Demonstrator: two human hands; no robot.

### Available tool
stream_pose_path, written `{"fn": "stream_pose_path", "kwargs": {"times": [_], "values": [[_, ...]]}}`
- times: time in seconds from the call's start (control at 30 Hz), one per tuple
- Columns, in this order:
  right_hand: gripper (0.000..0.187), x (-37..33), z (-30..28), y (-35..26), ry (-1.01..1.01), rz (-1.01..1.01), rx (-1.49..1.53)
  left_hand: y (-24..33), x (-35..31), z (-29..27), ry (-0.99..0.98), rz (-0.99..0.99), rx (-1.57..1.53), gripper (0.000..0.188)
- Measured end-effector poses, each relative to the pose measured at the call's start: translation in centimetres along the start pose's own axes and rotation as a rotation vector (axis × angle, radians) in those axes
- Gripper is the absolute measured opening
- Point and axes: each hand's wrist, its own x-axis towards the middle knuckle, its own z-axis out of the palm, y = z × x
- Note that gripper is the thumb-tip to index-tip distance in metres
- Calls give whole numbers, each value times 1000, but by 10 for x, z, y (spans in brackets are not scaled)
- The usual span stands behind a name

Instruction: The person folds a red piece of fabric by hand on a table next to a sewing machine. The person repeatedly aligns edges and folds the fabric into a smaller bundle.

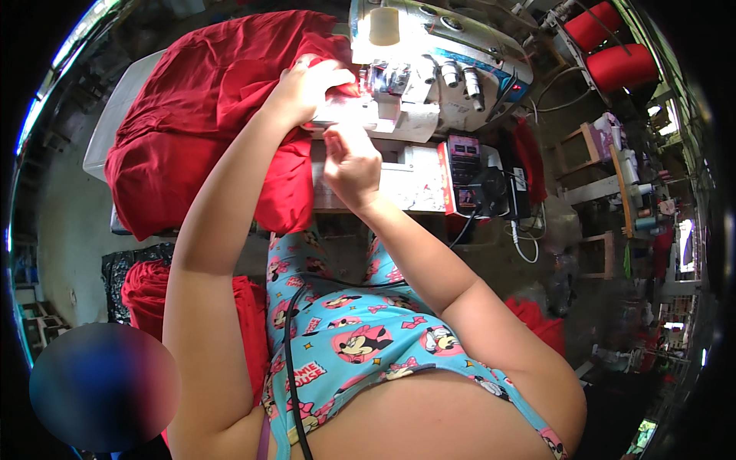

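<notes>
A white overlock sewing machine (491, 57) with blue trim stands at the top of the view, its lamp glaring over the needle area. Red fabric (192, 100) spreads in folds to the left of it and hangs over the table's front edge. My left hand (301, 90) grips a bunched part of this fabric beside the presser foot. Just in front of the machine's plate, my right hand (353, 165) is closed with its fingers curled. Glare and the curled fingers hide what it holds, if anything.
Red thread cones (621, 67) sit on a stand at the upper right. A phone (464, 147) and a box with cables (475, 184) lie right of my right hand. More red cloth (146, 287) is piled low on the left, by a black plastic bag (115, 280). A black cord (290, 345) crosses my lap.
</notes>
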Motion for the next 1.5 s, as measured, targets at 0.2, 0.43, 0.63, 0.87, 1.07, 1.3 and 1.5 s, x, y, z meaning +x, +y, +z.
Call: {"fn": "stream_pose_path", "kwargs": {"times": [0.2, 0.43, 0.63, 0.87, 1.07, 1.3, 1.5], "values": [[30, -24, 1, -63, -580, -267, -96, 57, -10, -32, -242, -1, 127, 25], [34, -42, 6, -51, -959, 65, 204, 114, -1, -1, -453, -229, -663, 47], [32, 11, -100, -67, -188, -67, 529, 80, -28, -80, -163, -341, -1097, 25], [23, 71, -121, -41, -1010, -76, 578, 27, -15, -132, 169, -404, -1184, 35], [31, 120, -89, -97, -419, 41, 583, -13, -141, -136, -344, -680, -114, 30], [23, 143, -75, -152, -266, 151, 888, 62, -238, -88, -889, -936, -814, 38], [30, 154, -98, -137, -45, 146, 874, 77, -237, -89, -827, -896, -1073, 43]]}}
